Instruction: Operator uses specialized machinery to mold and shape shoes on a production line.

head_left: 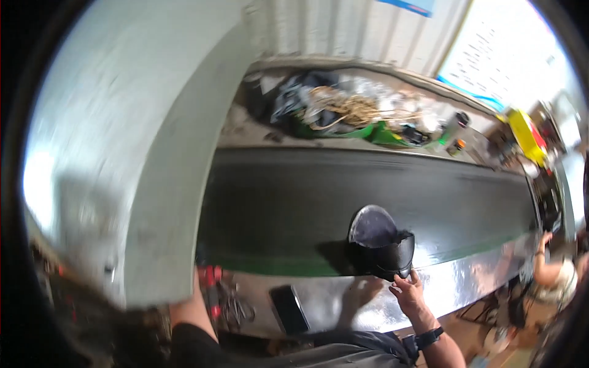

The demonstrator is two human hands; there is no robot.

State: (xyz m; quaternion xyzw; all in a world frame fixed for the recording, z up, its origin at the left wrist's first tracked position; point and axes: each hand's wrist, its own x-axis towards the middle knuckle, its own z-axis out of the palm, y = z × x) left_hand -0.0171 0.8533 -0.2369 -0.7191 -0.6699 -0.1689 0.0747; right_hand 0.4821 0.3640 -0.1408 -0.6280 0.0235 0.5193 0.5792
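My right hand [410,293], with a dark watch on its wrist, grips the near end of a black shoe upper [392,254] between thumb and fingers. The grey inside [372,227] of the piece faces up at its far left side. It is over the near edge of a dark conveyor belt [294,202]; whether it rests there I cannot tell. My left forearm [193,316] reaches up behind a large pale grey machine housing [165,202], which hides the left hand.
A phone [290,308] lies on the shiny metal ledge [331,300], beside a cable and a red-handled tool [211,288]. Green-edged bags with tangled straps [353,110] line the belt's far side. Another person's arm [543,260] shows at the far right.
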